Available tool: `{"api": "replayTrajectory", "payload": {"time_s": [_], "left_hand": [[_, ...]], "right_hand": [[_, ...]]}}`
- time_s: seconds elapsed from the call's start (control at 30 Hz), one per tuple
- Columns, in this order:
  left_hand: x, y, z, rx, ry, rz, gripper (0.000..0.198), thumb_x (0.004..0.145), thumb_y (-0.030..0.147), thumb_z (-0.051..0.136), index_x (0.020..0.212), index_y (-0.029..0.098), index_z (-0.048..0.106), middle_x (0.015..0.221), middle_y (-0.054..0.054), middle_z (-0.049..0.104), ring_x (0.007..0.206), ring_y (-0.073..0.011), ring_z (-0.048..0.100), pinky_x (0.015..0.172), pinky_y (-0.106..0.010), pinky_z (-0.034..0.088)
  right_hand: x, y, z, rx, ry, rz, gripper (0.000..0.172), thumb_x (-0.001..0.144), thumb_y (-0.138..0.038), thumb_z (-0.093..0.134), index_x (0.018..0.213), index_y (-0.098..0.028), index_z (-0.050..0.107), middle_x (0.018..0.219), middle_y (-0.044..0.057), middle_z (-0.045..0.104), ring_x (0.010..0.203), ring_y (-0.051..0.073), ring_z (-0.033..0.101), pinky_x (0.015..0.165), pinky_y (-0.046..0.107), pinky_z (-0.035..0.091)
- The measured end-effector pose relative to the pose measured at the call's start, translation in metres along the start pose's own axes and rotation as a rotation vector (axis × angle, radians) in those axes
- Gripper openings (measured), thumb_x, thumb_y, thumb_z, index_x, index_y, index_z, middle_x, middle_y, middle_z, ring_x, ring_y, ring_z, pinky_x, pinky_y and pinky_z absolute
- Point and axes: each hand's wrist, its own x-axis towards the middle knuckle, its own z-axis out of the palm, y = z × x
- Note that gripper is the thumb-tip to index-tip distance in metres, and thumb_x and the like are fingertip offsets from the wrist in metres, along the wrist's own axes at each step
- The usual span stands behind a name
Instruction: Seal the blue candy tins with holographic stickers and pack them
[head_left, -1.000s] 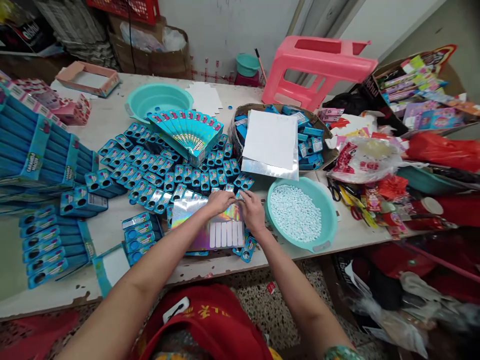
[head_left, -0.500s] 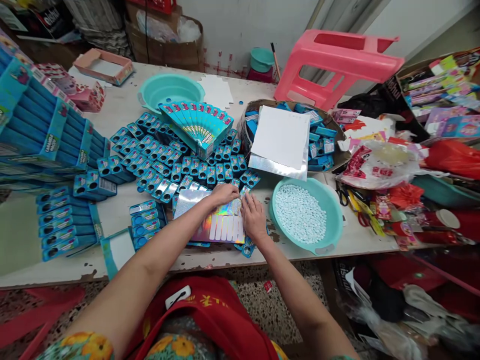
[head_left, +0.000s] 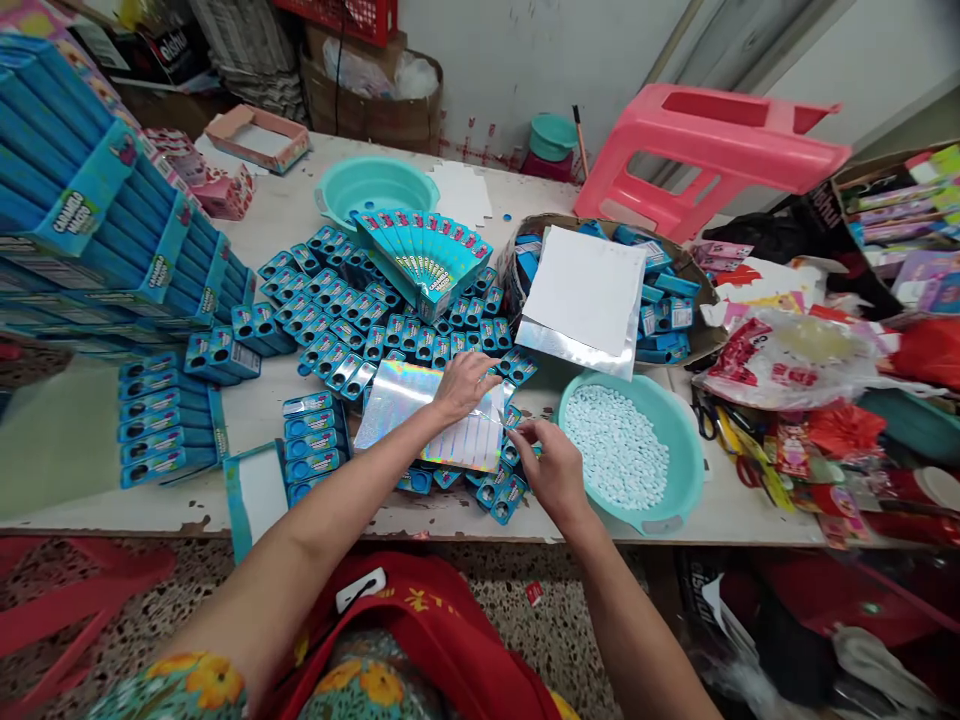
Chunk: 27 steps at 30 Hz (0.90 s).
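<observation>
A shiny holographic sticker sheet [head_left: 401,400] with pale strip shapes lies over rows of small blue boxes [head_left: 322,310] with round holes in their ends. My left hand [head_left: 466,388] presses on the sheet's upper right part, fingers held together. At the sheet's right edge, my right hand [head_left: 553,468] is closed in a pinch on a thin strip. The strip is too small to make out well. Close by on the right stands a turquoise basin [head_left: 686,475] full of small white pieces.
Behind the boxes are a fanned blue display box [head_left: 431,260] and another turquoise basin [head_left: 375,185]. White sheets [head_left: 585,290] lie across a carton of blue boxes. A pink stool [head_left: 712,150] stands behind. Blue boxes are stacked high [head_left: 97,220] at left; scissors [head_left: 705,415] lie at right.
My right hand has moved from lying on the sheet to a pinch at its right edge. My left hand has shifted on the sheet. The whole view has turned slightly left.
</observation>
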Motion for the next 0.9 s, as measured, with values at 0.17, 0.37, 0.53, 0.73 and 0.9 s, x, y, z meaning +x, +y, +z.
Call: {"api": "replayTrajectory", "payload": {"time_s": [0.17, 0.37, 0.53, 0.73, 0.9], "left_hand": [[-0.066, 0.004, -0.035, -0.651, -0.258, -0.132, 0.043, 0.077, 0.038, 0.062, 0.114, 0.018, 0.059, 0.099, -0.006, 0.066, 0.084, -0.0157, 0.060, 0.074, -0.026, 0.045], [-0.141, -0.028, -0.083, -0.655, -0.081, -0.482, 0.027, 0.080, 0.037, 0.053, 0.075, 0.013, 0.065, 0.068, -0.003, 0.066, 0.058, -0.0105, 0.057, 0.056, -0.022, 0.043], [-0.193, -0.053, -0.133, -0.577, 0.071, -0.627, 0.033, 0.083, 0.040, 0.047, 0.090, 0.013, 0.064, 0.068, -0.003, 0.065, 0.053, -0.0101, 0.058, 0.047, -0.020, 0.038], [-0.228, -0.089, -0.171, -0.683, 0.083, -0.702, 0.031, 0.080, 0.044, 0.052, 0.095, 0.017, 0.052, 0.061, 0.003, 0.061, 0.042, -0.0086, 0.054, 0.040, -0.018, 0.033], [-0.236, -0.122, -0.178, -0.657, 0.146, -0.707, 0.026, 0.079, 0.044, 0.052, 0.080, 0.018, 0.049, 0.057, 0.003, 0.060, 0.038, -0.0076, 0.050, 0.039, -0.018, 0.030]], "right_hand": [[0.011, -0.031, 0.003, 0.341, -0.119, 0.076, 0.019, 0.085, -0.038, 0.055, 0.081, -0.021, 0.060, 0.076, 0.003, 0.064, 0.071, 0.017, 0.059, 0.068, 0.028, 0.044], [0.023, -0.079, 0.063, 0.619, -0.344, 0.255, 0.024, 0.081, -0.042, 0.057, 0.076, -0.019, 0.065, 0.071, 0.003, 0.066, 0.065, 0.017, 0.059, 0.062, 0.028, 0.045], [0.034, -0.136, 0.122, 0.601, -0.313, 0.152, 0.023, 0.078, -0.041, 0.059, 0.073, -0.021, 0.068, 0.077, 0.005, 0.066, 0.073, 0.018, 0.059, 0.067, 0.030, 0.046], [0.045, -0.176, 0.177, 0.763, -0.526, 0.303, 0.029, 0.073, -0.046, 0.062, 0.073, -0.017, 0.068, 0.057, 0.000, 0.060, 0.052, 0.013, 0.052, 0.052, 0.025, 0.041], [0.046, -0.192, 0.209, 0.716, -0.547, 0.368, 0.030, 0.073, -0.047, 0.060, 0.073, -0.018, 0.066, 0.054, -0.001, 0.059, 0.048, 0.013, 0.051, 0.047, 0.024, 0.038]]}}
